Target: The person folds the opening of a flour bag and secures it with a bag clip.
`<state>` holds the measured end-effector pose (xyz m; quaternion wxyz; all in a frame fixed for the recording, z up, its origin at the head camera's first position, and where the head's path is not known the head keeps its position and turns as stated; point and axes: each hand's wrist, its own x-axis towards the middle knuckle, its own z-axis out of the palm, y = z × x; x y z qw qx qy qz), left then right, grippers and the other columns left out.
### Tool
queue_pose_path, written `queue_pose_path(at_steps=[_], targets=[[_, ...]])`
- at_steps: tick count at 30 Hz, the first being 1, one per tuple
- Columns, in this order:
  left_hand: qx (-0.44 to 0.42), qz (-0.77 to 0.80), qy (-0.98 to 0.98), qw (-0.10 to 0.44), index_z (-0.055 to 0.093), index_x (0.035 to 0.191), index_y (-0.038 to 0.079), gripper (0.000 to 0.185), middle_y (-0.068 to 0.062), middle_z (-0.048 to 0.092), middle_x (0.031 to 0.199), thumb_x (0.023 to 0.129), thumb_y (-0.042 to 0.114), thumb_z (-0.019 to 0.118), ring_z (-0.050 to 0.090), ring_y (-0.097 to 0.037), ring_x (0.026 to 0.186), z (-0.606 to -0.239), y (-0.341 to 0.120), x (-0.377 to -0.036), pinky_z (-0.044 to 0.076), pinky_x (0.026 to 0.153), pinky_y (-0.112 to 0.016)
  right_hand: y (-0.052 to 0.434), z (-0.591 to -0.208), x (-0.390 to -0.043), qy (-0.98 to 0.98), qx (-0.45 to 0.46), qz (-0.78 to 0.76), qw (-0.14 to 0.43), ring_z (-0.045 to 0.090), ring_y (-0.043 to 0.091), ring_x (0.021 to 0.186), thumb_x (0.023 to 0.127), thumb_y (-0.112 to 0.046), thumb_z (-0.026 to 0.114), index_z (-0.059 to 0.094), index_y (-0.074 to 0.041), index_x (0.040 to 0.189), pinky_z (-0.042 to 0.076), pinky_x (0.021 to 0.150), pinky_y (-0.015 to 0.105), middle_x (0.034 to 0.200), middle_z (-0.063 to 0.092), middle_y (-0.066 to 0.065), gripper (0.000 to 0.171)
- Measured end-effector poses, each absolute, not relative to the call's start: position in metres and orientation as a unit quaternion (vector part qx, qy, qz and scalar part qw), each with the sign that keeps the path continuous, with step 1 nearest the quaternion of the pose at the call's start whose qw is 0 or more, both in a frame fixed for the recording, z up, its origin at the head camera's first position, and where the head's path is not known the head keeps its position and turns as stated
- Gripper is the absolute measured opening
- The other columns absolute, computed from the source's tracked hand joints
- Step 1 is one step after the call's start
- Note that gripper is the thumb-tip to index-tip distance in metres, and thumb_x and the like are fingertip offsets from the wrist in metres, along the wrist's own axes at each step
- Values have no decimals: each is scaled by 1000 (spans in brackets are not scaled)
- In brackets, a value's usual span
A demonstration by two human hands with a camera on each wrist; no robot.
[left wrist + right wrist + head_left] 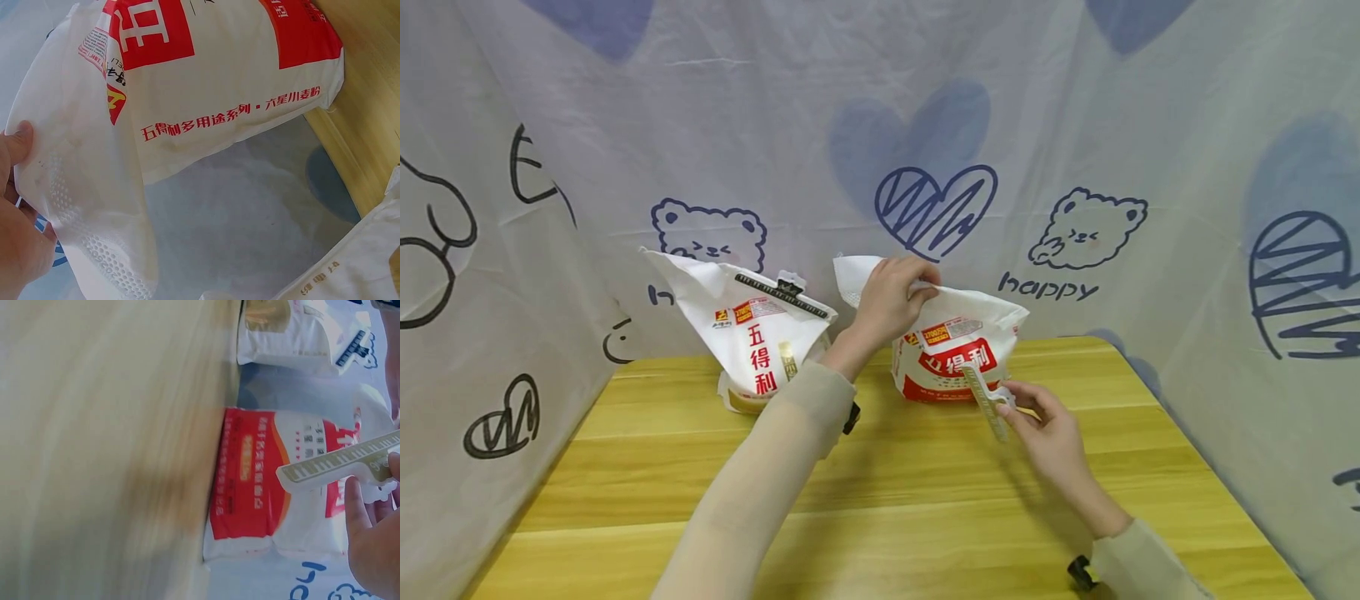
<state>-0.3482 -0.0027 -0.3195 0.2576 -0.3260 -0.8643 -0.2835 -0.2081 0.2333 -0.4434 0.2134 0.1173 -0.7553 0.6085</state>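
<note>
The left hand point(891, 300) is raised over the far half of the wooden worktop point(887, 500), at about 12 o'clock from the person. Its grip is closed on the crumpled open top of the red-and-white flour bag point(951, 354), pinching the white plastic between thumb and curled fingers. In the left wrist view the thumb point(14, 145) presses on the dotted edge of the flour bag point(206, 81), whose red panels and red print fill most of that picture.

The right hand point(1048, 425) sits lower, at about 2 o'clock, just in front of the bag's right side. Its grip is nearly shut, thumb and fingertips pinching one end of a long pale sealing clip point(988, 400). The clip leans up toward 11 o'clock and lies across the front of the bag; whether it touches the bag I cannot tell. The right wrist view shows the ridged clip point(340, 464) held at its end by the right hand point(375, 544), with the bag point(250, 481) behind it at the worktop's edge.

At about 10 o'clock stands a second white flour bag point(752, 337), close beside the left forearm, its top closed by a black clip point(782, 296). A cloth backdrop point(1075, 125) printed with hearts and bears surrounds the worktop on three sides.
</note>
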Motion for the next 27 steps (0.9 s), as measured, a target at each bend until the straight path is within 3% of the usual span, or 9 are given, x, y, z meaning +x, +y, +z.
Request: queue_pose_path(at_steps=[5, 13, 27], targets=[[-325, -287, -864, 256, 72, 108, 14, 10, 1, 73, 111, 98, 14, 73, 62, -21, 111, -319, -2, -347, 41, 112, -35, 242, -435, -214, -758, 115, 598, 234, 64, -1, 103, 94, 8, 70, 64, 11, 125, 55, 88, 13, 121, 65, 30, 32], [-323, -285, -866, 255, 72, 108, 14, 10, 1, 73, 111, 98, 15, 73, 62, -21, 112, -320, -2, -349, 40, 112, -35, 253, -420, -222, -774, 100, 574, 250, 64, -2, 105, 96, 5, 70, 64, 8, 128, 54, 90, 12, 121, 67, 20, 33], [-322, -283, -866, 257, 72, 108, 14, 10, 2, 74, 111, 98, 16, 73, 62, -21, 111, -321, -3, -350, 40, 113, -35, 265, -387, -244, -801, 100, 524, 272, 61, -4, 106, 96, 0, 71, 67, 5, 129, 51, 89, 7, 125, 67, 21, 33]])
